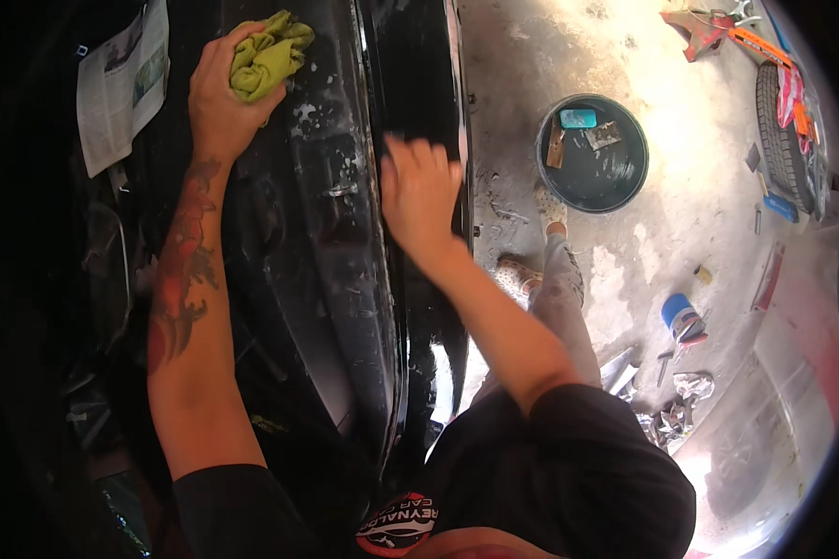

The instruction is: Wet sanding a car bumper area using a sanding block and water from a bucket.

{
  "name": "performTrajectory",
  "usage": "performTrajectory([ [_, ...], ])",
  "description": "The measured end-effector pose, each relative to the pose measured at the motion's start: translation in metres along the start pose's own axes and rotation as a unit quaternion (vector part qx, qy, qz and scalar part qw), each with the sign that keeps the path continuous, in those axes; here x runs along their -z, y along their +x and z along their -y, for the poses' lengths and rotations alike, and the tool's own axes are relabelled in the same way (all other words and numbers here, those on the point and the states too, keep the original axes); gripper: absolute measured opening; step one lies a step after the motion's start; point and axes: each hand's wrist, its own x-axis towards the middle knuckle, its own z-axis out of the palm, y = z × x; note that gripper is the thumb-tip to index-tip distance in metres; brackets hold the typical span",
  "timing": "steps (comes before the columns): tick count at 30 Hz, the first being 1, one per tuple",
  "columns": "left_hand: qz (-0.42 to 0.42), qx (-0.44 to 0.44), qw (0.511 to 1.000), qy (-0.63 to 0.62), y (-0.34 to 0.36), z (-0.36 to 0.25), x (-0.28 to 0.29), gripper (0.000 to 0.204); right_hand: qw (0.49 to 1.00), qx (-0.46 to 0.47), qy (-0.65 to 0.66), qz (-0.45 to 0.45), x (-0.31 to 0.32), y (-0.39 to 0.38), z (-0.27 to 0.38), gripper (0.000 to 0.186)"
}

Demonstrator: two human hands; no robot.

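A crumpled yellow-green cloth is bunched in my left hand, whose fingers wrap round it above a black car body part. Whitish scuffs and bare patches mark the dark metal below the cloth. My right hand is over the long ridge that runs along the black part, to the right of the cloth. Its fingers curl downward with a little blur, and their tips are hidden, so anything in them cannot be made out.
A printed paper sheet lies at the far left. On the concrete floor to the right stands a round dark tub holding a turquoise block. Beyond are a tire, a red-orange jack, a blue can and crumpled foil.
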Motion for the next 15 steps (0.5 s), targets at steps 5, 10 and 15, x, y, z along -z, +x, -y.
performTrajectory([
  [5,0.017,0.038,0.999,-0.021,-0.003,-0.005,0.002,0.060,0.976,-0.102,0.185,0.051,0.032,0.048,-0.006,0.031],
  [10,0.017,0.048,0.998,-0.023,0.000,-0.006,0.008,0.059,0.972,-0.134,0.158,0.111,0.053,0.013,-0.015,0.040],
  [15,-0.001,0.014,0.999,0.043,-0.001,-0.016,0.012,0.061,0.944,-0.195,0.217,0.152,0.058,-0.008,-0.027,0.036],
])
